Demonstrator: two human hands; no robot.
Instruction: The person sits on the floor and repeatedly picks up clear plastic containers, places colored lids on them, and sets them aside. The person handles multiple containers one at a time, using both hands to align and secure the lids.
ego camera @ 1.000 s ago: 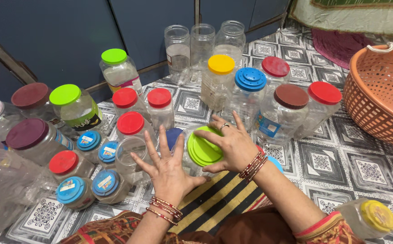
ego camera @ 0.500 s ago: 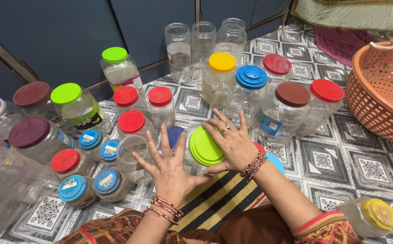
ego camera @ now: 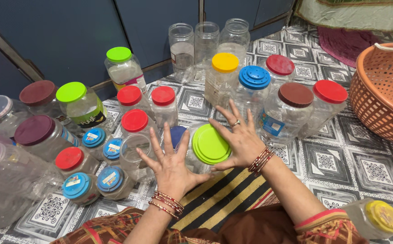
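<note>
- At the far left stood a crowd of clear plastic jars, among them one with a maroon lid [ego camera: 34,130] and a rounder one with a lime lid [ego camera: 71,91]; smaller jars with blue lids [ego camera: 76,185] sat nearest the person.
- Just right of these, an open lidless jar [ego camera: 133,153] stood beside the red-lidded jars [ego camera: 134,120].
- The left hand [ego camera: 171,165] had its fingers spread wide, palm pressed flat against the near side of the clear jar [ego camera: 192,158] lying tilted on the patterned floor mat [ego camera: 341,162], directly in front of the person.
- That jar's green lid [ego camera: 211,143] faced up and toward the camera; a blue lid [ego camera: 177,134] showed just behind it.
- The right hand [ego camera: 240,140] was also splayed, fingers fanned, resting against the lid's right edge rather than pinching it.
- The jar looked empty, so it was probably light; its thin smooth plastic wall would likely flex and slip under bare palms, so a firmer hold would be around the ribbed lid rim or the shoulder just under it.
- Farther right stood taller jars with yellow [ego camera: 225,62], blue [ego camera: 254,77], brown [ego camera: 295,94] and red [ego camera: 330,91] lids.
- An orange basket [ego camera: 381,104] sat at the far right, and a yellow-lidded jar [ego camera: 377,218] lay near the person's right sleeve.
</note>
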